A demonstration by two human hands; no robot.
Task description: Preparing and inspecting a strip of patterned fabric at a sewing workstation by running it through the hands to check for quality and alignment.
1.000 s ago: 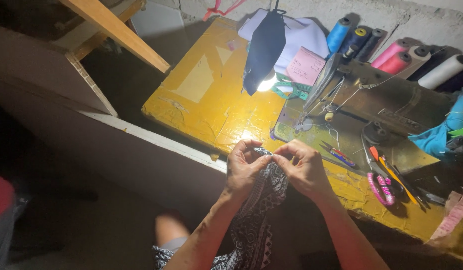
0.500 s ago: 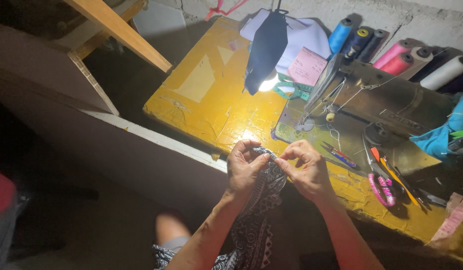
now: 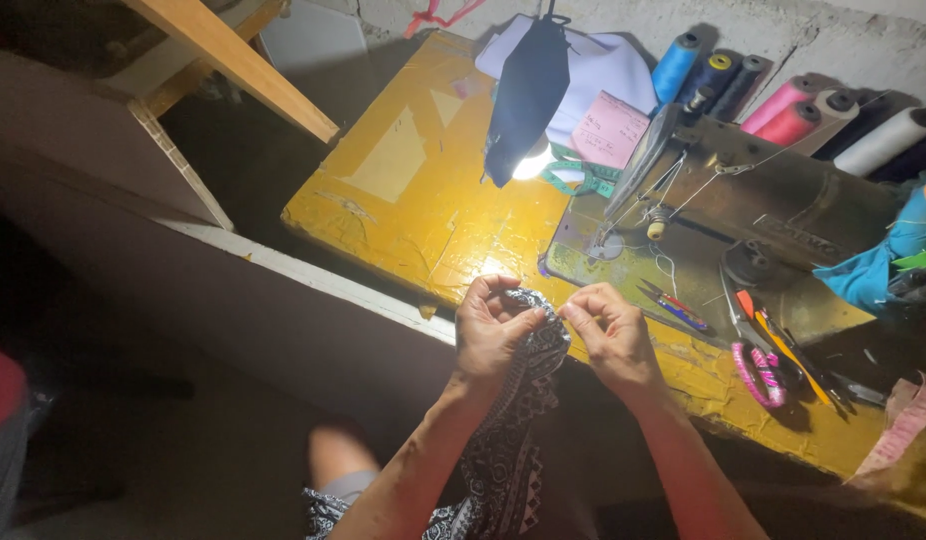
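Nearest: black-and-white patterned fabric (image 3: 508, 440) runs from the person's lap up to the near edge of the yellow worktop (image 3: 413, 200), top end bunched between both hands. Left hand (image 3: 491, 335) is clenched on the bunch, thumb and fingers pinching the top fold. Right hand (image 3: 611, 335) pinches just beside it at the same edge, fingertips nearly touching the left's; whether it has cloth, thread or a needle I can't tell, too small. My read on handling: thin, light, limp cloth, no stiffness, drapes and slides under its own hang, so it wants a two-point pinch close together right at the spot being worked, rest left to hang. Not fragile, but a loose fold will slip out of a light grip. Beyond the hands: small snips (image 3: 673, 303) on the sewing machine (image 3: 763, 200) bed, pink-handled scissors (image 3: 761, 372) to the right, pink tape measure (image 3: 908, 420) at the far right edge. Further back: dark cloth (image 3: 528, 95) hanging over a lit lamp, pink paper slip (image 3: 609, 130), row of thread cones (image 3: 783, 105) along the wall.
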